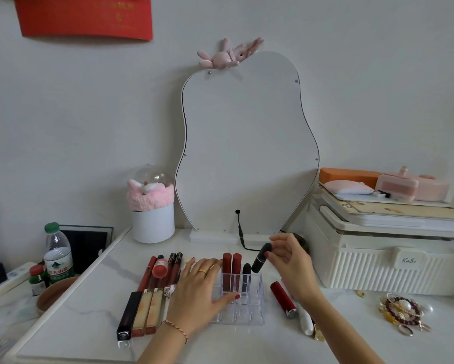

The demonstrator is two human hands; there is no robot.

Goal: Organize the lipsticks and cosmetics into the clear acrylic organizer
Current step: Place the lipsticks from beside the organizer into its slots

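Head view, white marble-look bench. Clear acrylic organizer sits centre-front, just ahead of the wavy mirror.

Left hand: fingers straight, lying flat over the organizer's left edge, thumb tip on its front-left cells. Grip holds nothing, only steadies the organizer.

Right hand: fingertips pinch the top of a black lipstick, held tilted above the organizer's back-right corner. Lower end sits just over the back row; cannot tell whether it touches the rim.

Already in the back row, upright: two dark red lipsticks side by side, then one black bullet lipstick to their right. Front cells look empty.

Not yet sorted:
- Left of the organizer, a row of lip gloss tubes lying flat, side by side, partly under the left hand.
- Right of it, a red lipstick lying flat, partly under the right wrist, with a white tube just in front.

Elsewhere: pile of bracelets at the far right, white ribbed storage box behind them, water bottle at the left, off the bench edge.
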